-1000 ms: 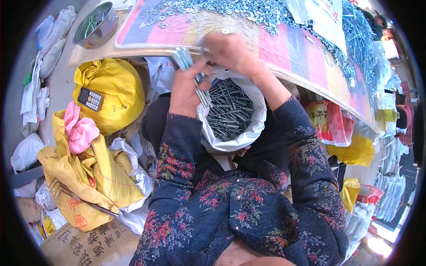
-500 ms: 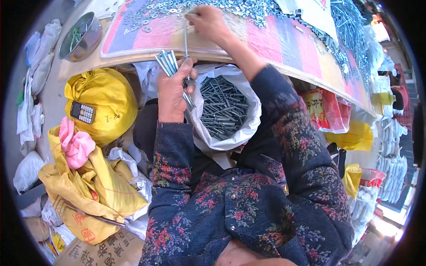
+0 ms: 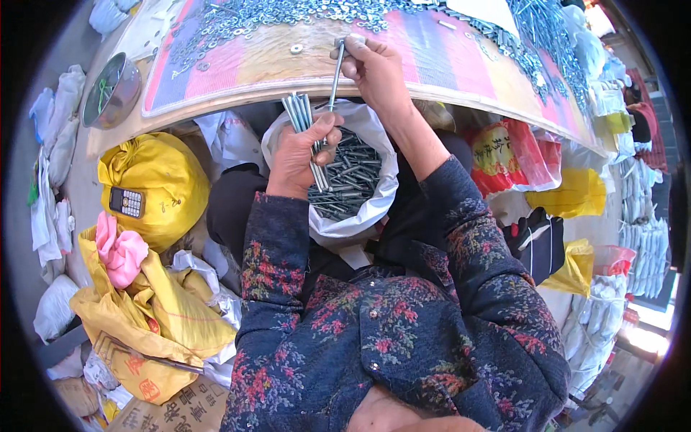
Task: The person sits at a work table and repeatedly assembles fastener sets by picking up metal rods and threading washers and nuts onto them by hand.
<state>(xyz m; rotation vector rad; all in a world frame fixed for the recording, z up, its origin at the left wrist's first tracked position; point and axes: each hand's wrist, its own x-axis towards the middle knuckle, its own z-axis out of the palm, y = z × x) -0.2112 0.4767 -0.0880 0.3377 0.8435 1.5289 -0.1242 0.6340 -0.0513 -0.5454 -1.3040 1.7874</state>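
My left hand [image 3: 294,164] is closed around a bundle of long silvery bolts [image 3: 298,109], which stick out above and below the fist. A single long bolt [image 3: 336,81] stands almost upright, its lower end at my left thumb and forefinger. At its top, my right hand [image 3: 378,72] pinches the bolt; whether a small washer sits under those fingertips is hard to tell. Below both hands a white sack [image 3: 391,189], its mouth rolled open, holds many dark metal bolts [image 3: 354,173]. Small washers [image 3: 281,18] lie scattered over the striped tabletop [image 3: 252,61].
The table edge [image 3: 266,101] curves just beyond my left hand. A metal bowl [image 3: 111,90] stands at its left end. Left of my legs are a yellow sack [image 3: 162,173] with a keypad phone [image 3: 127,202] and a pink cloth [image 3: 121,252]. A red bag [image 3: 497,158] sits at right.
My right hand has come nearer and to the right, away from the washer pile, still at the single bolt's top. That bolt now leans right. The view has shifted slightly.
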